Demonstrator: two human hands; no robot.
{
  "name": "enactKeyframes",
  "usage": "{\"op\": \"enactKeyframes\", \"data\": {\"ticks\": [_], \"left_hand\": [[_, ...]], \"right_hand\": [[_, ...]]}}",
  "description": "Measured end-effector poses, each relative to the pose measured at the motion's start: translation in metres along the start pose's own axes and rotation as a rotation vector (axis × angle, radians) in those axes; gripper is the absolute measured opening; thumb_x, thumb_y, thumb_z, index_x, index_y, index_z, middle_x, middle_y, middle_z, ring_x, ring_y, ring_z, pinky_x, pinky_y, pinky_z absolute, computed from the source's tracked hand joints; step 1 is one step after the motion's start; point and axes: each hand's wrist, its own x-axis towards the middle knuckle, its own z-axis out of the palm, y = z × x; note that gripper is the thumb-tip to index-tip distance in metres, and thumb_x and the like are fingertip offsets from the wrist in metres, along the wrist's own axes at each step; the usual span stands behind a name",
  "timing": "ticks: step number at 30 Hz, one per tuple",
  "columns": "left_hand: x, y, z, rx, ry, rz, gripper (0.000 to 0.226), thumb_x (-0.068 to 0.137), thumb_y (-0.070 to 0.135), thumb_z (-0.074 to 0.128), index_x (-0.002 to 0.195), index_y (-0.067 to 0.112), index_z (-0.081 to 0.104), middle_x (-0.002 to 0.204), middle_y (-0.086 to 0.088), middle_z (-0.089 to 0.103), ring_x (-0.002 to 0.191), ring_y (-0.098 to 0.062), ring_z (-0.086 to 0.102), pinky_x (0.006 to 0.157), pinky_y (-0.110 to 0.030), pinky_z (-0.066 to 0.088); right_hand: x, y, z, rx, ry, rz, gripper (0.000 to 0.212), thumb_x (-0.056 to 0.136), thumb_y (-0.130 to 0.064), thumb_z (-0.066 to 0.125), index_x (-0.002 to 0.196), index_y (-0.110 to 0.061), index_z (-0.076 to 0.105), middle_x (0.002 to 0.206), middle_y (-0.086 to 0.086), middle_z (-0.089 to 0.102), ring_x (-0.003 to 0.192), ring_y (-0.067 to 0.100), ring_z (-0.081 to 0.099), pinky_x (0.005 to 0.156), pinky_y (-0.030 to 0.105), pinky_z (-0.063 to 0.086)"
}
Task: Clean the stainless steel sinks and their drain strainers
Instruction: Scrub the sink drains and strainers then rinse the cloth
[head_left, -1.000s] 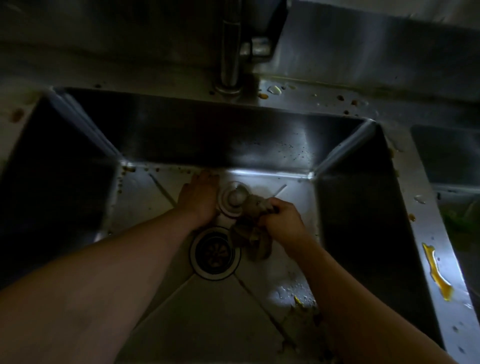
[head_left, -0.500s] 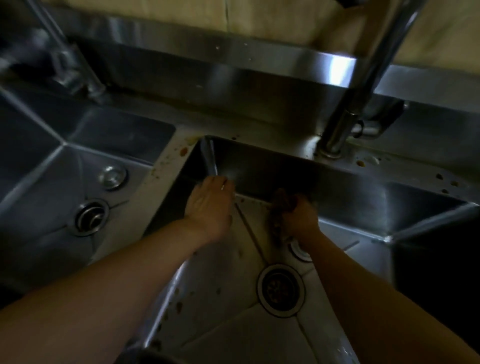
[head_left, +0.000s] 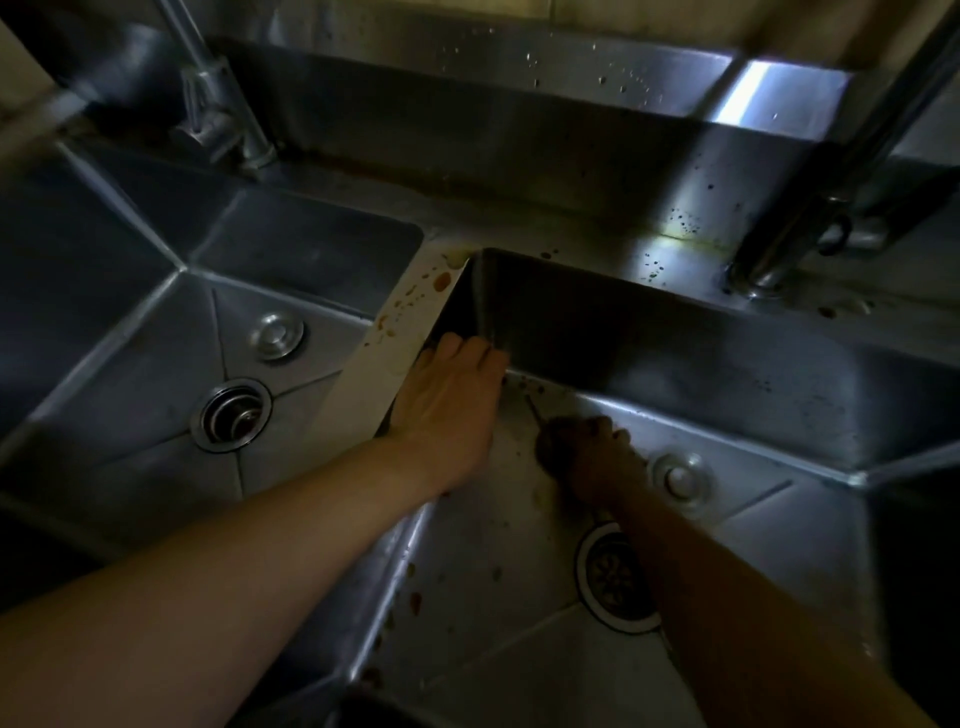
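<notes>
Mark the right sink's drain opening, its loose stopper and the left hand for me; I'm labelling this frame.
drain opening (head_left: 615, 577): head view, on the perforated grid.
loose stopper (head_left: 679, 475): head view, on its central knob.
left hand (head_left: 451, 408): head view, on the back of the hand.

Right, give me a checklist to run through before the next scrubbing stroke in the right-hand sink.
1. Left hand braced flat in the basin's far left corner: ok.
2. Right hand gripping a scrubber: cannot tell, too dark to make out what it holds.
3. Stopper out of the way: not ok, lying on the basin floor right beside the right hand.
4. Drain strainer seated in its hole: ok.
5. Basin floor free of stains: not ok, brown spots remain.
6. Divider ledge clean: not ok, sauce splashes on it.
</notes>
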Motion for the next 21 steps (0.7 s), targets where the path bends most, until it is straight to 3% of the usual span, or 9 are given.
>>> {"op": "enactKeyframes", "data": {"ticks": [6, 10, 12, 15, 18, 21], "left_hand": [[-0.022, -0.007, -0.020, 0.014, 0.092, 0.027, 0.068, 0.083, 0.020, 0.063, 0.143, 0.022, 0.032, 0.147, 0.001, 0.029, 0.131, -0.021, 0.025, 0.108, -0.033, 0.021], [-0.036, -0.025, -0.031, 0.049, 0.082, -0.111, 0.088, 0.076, 0.021, 0.070, 0.148, 0.020, 0.019, 0.152, -0.008, 0.013, 0.137, -0.030, 0.011, 0.114, -0.048, 0.015], [-0.040, -0.036, -0.034, 0.057, 0.053, -0.173, 0.090, 0.075, 0.024, 0.070, 0.147, 0.017, 0.016, 0.152, -0.010, 0.009, 0.135, -0.031, 0.012, 0.112, -0.047, 0.019], [-0.041, -0.048, -0.034, 0.017, 0.014, -0.242, 0.084, 0.078, 0.030, 0.067, 0.144, 0.013, 0.018, 0.148, -0.010, 0.016, 0.131, -0.028, 0.021, 0.108, -0.040, 0.024], [-0.041, -0.050, -0.029, -0.045, 0.006, -0.267, 0.073, 0.081, 0.032, 0.061, 0.141, 0.011, 0.024, 0.141, -0.007, 0.030, 0.123, -0.024, 0.031, 0.103, -0.033, 0.028], [-0.039, -0.045, -0.021, 0.015, 0.032, -0.297, 0.068, 0.083, 0.034, 0.054, 0.140, 0.010, 0.026, 0.137, -0.007, 0.033, 0.117, -0.022, 0.034, 0.097, -0.029, 0.029]], "right_hand": [[-0.065, -0.006, 0.042, -0.010, 0.014, 0.000, 0.042, 0.093, -0.037, 0.049, 0.134, -0.028, 0.042, 0.133, 0.010, 0.036, 0.116, 0.034, 0.041, 0.098, 0.044, 0.038], [-0.084, -0.007, 0.045, -0.060, -0.055, 0.015, 0.033, 0.096, -0.036, 0.047, 0.125, -0.020, 0.051, 0.129, 0.011, 0.041, 0.113, 0.034, 0.046, 0.095, 0.042, 0.042], [-0.085, -0.010, 0.036, -0.036, -0.047, 0.018, 0.031, 0.094, -0.038, 0.050, 0.120, -0.020, 0.054, 0.124, 0.010, 0.044, 0.111, 0.032, 0.048, 0.093, 0.042, 0.045], [-0.070, -0.018, 0.014, 0.031, 0.088, -0.034, 0.027, 0.092, -0.035, 0.053, 0.117, -0.024, 0.056, 0.118, 0.006, 0.046, 0.109, 0.029, 0.048, 0.092, 0.039, 0.046], [-0.034, -0.033, -0.008, 0.083, 0.217, -0.086, 0.035, 0.091, -0.031, 0.056, 0.125, -0.023, 0.053, 0.126, 0.009, 0.043, 0.115, 0.031, 0.046, 0.094, 0.035, 0.043], [0.012, -0.048, -0.022, 0.213, 0.312, -0.001, 0.037, 0.098, -0.028, 0.046, 0.135, -0.021, 0.044, 0.135, 0.015, 0.039, 0.113, 0.034, 0.047, 0.083, 0.033, 0.040]]}}
